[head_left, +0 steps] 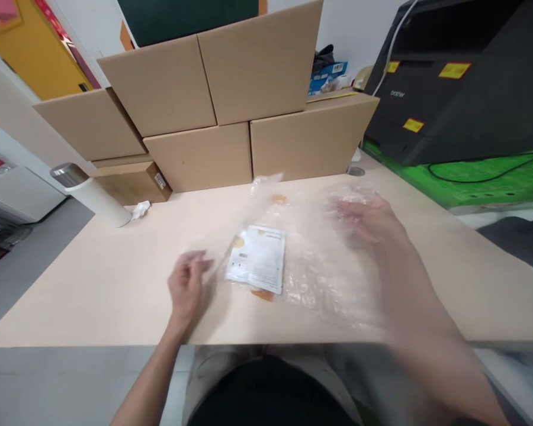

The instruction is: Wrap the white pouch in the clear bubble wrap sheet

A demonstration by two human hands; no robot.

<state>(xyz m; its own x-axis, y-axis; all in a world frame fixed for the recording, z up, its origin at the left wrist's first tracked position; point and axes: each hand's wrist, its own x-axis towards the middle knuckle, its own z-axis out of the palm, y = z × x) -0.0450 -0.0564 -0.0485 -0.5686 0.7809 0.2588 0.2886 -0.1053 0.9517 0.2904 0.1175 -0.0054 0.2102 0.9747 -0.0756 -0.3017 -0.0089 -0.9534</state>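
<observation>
A clear plastic bag (320, 260) lies on the pale wooden table (115, 278), with a white printed packet (257, 260) and orange bits at its left end. My left hand (187, 287) hovers just left of the packet, fingers curled, holding nothing that I can see. My right hand (368, 222) is blurred by motion and sits at the far right part of the bag; whether it grips the plastic is unclear.
Several cardboard boxes (231, 112) are stacked along the table's back edge. A white cylinder flask (93, 192) with a metal cap lies at the back left beside a crumpled tissue (141, 209). A black printer (462, 77) stands on a green mat at right.
</observation>
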